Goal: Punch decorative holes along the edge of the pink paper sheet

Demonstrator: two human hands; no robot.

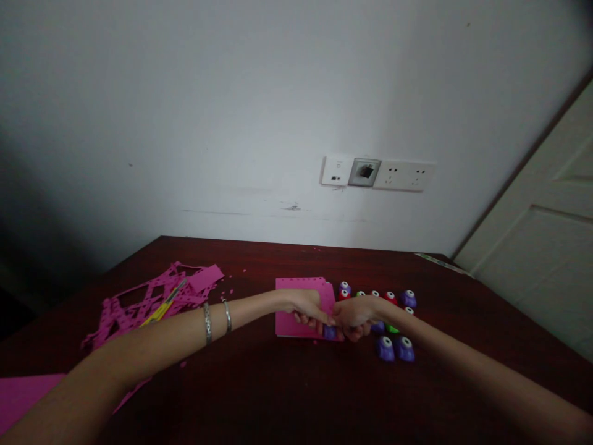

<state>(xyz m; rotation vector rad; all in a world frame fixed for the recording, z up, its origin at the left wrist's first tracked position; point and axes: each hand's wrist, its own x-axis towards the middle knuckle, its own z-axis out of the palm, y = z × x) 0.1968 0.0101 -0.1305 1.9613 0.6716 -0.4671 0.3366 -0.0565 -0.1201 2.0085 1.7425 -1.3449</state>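
Note:
Over the pink paper sheets (290,321), my left hand (310,307) is closed, with its fingertips at a small purple craft punch (330,332). My right hand (356,314) meets it from the right, its fingers curled around the other side of the same punch. Both hands partly hide the punch, so whether paper sits in its slot cannot be made out. Small holes run along the top edge of the sheets. Right beside and behind my right hand stand several purple, red and green craft punches (404,349) with white round tops.
Pink punched paper strips (139,296) lie heaped on the left, with a yellow utility knife (164,305) on them. Another pink sheet (28,395) is at the lower left. A ruler (442,264) lies at the table's (259,395) far right edge, near wall sockets (403,175).

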